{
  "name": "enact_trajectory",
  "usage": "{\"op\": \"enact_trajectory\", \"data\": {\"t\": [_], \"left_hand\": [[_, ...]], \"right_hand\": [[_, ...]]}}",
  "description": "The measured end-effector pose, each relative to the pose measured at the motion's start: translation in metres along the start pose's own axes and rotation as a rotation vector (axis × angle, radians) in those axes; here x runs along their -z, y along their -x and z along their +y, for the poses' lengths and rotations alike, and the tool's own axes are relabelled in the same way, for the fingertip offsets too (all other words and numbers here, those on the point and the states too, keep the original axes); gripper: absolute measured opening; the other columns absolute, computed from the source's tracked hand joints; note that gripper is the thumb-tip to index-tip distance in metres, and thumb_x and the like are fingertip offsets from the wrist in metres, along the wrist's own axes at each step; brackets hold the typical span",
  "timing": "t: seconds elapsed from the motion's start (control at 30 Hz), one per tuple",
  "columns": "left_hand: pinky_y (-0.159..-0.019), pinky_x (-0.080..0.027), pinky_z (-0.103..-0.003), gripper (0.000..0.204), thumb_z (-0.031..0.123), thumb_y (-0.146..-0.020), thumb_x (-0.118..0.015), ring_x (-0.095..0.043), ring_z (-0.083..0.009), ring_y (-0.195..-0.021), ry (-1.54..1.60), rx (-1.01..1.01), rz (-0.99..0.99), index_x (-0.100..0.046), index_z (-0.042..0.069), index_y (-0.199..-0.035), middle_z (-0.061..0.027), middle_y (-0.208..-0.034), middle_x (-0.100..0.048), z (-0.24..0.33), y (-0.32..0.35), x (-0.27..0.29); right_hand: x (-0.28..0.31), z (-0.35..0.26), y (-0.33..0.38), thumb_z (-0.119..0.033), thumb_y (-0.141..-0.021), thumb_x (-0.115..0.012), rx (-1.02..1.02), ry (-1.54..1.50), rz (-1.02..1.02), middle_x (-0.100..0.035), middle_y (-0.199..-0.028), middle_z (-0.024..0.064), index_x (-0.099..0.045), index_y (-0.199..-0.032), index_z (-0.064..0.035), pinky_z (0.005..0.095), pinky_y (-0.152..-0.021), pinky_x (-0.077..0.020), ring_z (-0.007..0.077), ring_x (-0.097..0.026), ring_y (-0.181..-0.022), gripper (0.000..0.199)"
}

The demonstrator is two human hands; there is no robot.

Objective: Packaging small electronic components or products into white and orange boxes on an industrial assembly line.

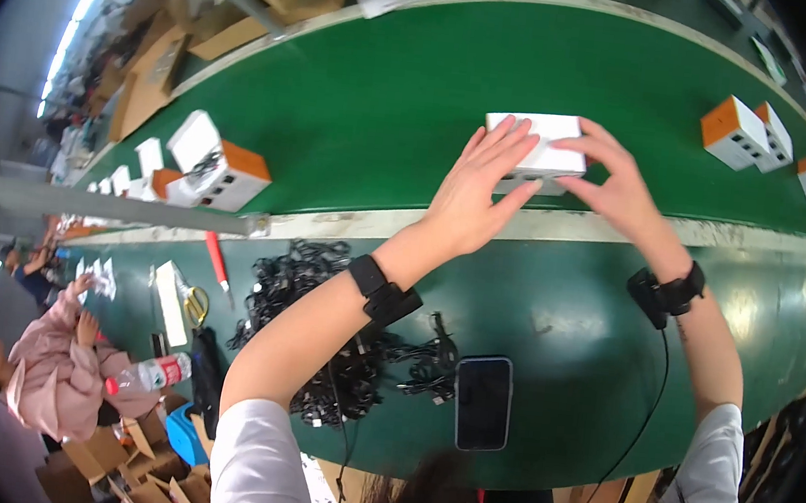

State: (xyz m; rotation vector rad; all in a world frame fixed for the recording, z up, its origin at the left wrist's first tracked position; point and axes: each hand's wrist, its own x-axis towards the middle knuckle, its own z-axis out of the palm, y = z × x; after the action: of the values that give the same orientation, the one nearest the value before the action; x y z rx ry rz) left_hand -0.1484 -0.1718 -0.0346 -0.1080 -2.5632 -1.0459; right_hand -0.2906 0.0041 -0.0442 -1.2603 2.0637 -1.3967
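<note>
A small white box (555, 132) sits near the front edge of the green conveyor belt (371, 84), its lid down. My left hand (480, 189) lies over the box's left part, fingers stretched across the top and thumb at the front side. At the right end my right hand (620, 180) grips it, with fingertips on the lid and the thumb low on the front. The box's ends are partly hidden by my fingers. On the dark green worktable below lie a heap of black cables (337, 381) and a smartphone (482, 403).
White-and-orange boxes (737, 131) stand on the belt at right. An open box (235, 177) holding a cable is at left, with others behind it. A red-handled tool (217, 258), scissors (194, 304) and a plastic bottle (154, 373) lie left, near another person (67, 365).
</note>
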Motion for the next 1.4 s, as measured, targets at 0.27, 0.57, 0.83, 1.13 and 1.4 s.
{"op": "enact_trajectory", "data": {"t": [0.27,0.57,0.83,1.13,1.4], "left_hand": [[-0.087,-0.042,-0.043,0.060,0.031,-0.068,-0.075,-0.047,-0.0348,-0.105,-1.035,0.654,0.367,-0.048,-0.001,-0.112,-0.0201,-0.109,-0.050,-0.093,0.058,0.190],[-0.077,-0.044,-0.048,0.045,0.033,-0.077,-0.066,-0.054,-0.0409,-0.087,-0.959,0.833,0.419,-0.054,-0.006,-0.095,-0.0239,-0.091,-0.056,-0.135,0.110,0.237],[-0.068,-0.047,-0.047,0.029,0.020,-0.085,-0.054,-0.060,-0.0427,-0.076,-0.490,0.636,0.261,-0.061,-0.005,-0.097,-0.0268,-0.077,-0.061,-0.090,0.052,0.177],[-0.059,-0.050,-0.027,0.021,0.001,-0.078,-0.065,-0.062,-0.0135,-0.070,0.460,0.392,0.289,-0.051,-0.001,-0.095,-0.0079,-0.085,-0.061,-0.006,-0.030,0.056],[-0.085,-0.042,-0.034,0.028,0.009,-0.084,-0.062,-0.050,-0.0231,-0.100,-0.133,0.265,0.568,-0.053,0.003,-0.111,-0.0097,-0.111,-0.050,-0.037,0.013,0.078]], "right_hand": [[0.086,0.050,-0.019,-0.001,-0.074,-0.068,-0.046,0.009,0.097,-0.054,-0.121,0.0047,-0.054,-0.120,-0.0055,0.0292,-0.087,-0.0461,0.0155,-0.054,-0.104,0.048],[0.221,0.186,0.019,-0.003,-0.083,-0.062,-0.127,0.064,0.273,-0.045,-0.134,0.0060,-0.047,-0.130,-0.0067,0.0280,-0.098,-0.0382,0.0159,-0.045,-0.119,0.049],[0.071,0.024,0.001,-0.001,-0.082,-0.056,0.143,0.476,0.279,-0.048,-0.131,0.0072,-0.051,-0.125,-0.0086,0.0338,-0.100,-0.0342,0.0221,-0.044,-0.122,0.044],[-0.075,-0.041,-0.042,-0.013,-0.086,-0.060,0.192,-0.072,0.107,-0.038,-0.142,0.0102,-0.045,-0.132,-0.0065,0.0349,-0.107,-0.0283,0.0234,-0.033,-0.132,0.049],[-0.079,-0.041,-0.049,-0.021,-0.087,-0.058,0.208,0.119,0.280,-0.043,-0.129,0.0123,-0.059,-0.101,-0.0093,0.0388,-0.099,-0.0369,0.0317,-0.039,-0.122,0.018]]}}
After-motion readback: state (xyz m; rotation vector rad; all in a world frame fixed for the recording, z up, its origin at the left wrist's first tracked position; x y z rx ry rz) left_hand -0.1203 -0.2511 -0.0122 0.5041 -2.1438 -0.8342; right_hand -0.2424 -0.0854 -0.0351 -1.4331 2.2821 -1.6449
